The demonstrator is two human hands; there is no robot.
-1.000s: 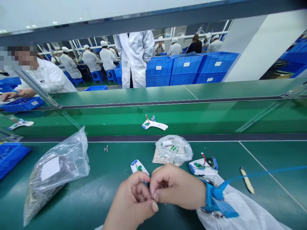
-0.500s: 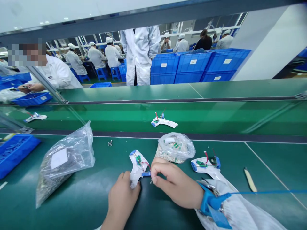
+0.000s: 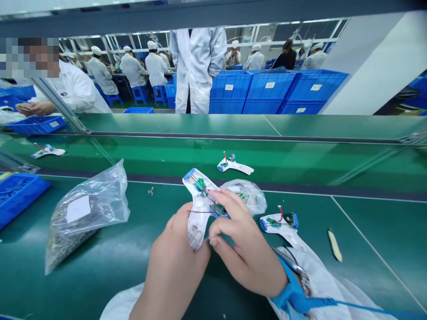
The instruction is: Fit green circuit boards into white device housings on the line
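Observation:
A white gun-shaped housing half (image 3: 199,202), with a blue end, green circuit boards and thin wires inside, is gripped by its handle in my left hand (image 3: 178,246). My right hand (image 3: 245,242) is at its right side, the fingers over the green board (image 3: 218,209) and a dark red wire. Thumb and index finger pinch a small shiny metal piece (image 3: 207,239) beside the handle; its exact kind is too small to tell. Behind my right hand sits a clear bag of small parts (image 3: 255,198), partly hidden. A similar housing half (image 3: 280,224) lies by my right forearm.
On the left stand a clear bag of metal parts (image 3: 76,222) and a blue bin (image 3: 23,198). Small metal pieces (image 3: 151,191) lie on the green table. More housing halves (image 3: 235,166) rest on the lower strip behind. A pale blade-shaped tool (image 3: 334,245) lies right. A blue wrist cord (image 3: 350,304) trails rightward.
The housing half has been raised and moved away from me, nearer upright. My right hand has come over its board, fingers more spread, still pinching. The view has shifted slightly.

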